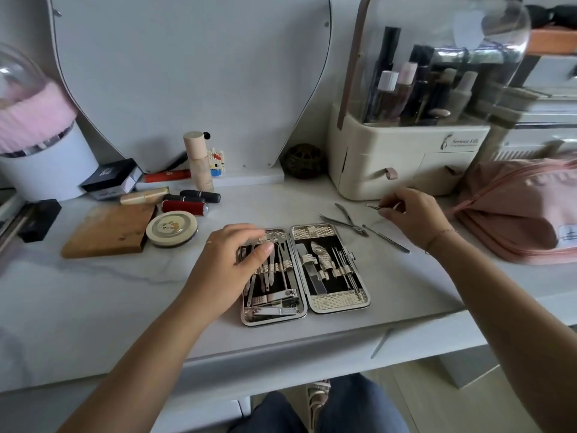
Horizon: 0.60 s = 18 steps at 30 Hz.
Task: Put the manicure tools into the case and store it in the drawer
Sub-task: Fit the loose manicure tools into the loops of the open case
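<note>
A silver manicure case (340,304) lies open on the white desk, both halves holding several metal tools under straps. My left hand (232,267) rests on the left half, fingers spread over the tools. My right hand (412,214) is behind and to the right of the case, pinching a small thin metal tool (373,207) between thumb and fingers. Cuticle nippers (345,220) and a slim pusher tool (387,239) lie loose on the desk between the case and my right hand.
A cream cosmetics organiser with small drawers (406,170) stands behind my right hand. A pink zip bag (518,214) lies at right. Lipsticks (187,203), a round tin (171,228), a wooden board (109,229) and a white tub (46,170) crowd the left. The desk's front edge (281,348) runs below.
</note>
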Each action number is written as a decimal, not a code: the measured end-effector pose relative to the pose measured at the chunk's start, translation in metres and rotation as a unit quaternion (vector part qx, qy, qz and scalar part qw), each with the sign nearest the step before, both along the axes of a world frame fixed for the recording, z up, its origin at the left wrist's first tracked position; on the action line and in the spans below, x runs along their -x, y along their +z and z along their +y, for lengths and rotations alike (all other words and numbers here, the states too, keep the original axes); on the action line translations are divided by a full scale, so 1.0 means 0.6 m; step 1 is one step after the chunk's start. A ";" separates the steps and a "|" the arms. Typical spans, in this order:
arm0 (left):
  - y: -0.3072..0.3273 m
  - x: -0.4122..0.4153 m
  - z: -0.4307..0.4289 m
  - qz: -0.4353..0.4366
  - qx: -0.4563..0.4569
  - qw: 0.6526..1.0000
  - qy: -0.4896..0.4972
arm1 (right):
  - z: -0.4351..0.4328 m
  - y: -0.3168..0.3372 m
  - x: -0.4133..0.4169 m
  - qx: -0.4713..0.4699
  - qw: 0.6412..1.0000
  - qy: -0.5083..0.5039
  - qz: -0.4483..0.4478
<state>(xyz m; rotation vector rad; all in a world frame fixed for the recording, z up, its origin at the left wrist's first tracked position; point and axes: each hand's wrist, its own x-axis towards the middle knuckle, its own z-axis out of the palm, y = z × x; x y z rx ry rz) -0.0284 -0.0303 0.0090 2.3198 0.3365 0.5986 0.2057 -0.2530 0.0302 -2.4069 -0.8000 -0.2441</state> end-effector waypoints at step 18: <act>0.078 -0.055 -0.065 -0.070 0.455 0.882 -0.102 | 0.081 0.056 0.185 -0.149 0.966 0.198 -0.068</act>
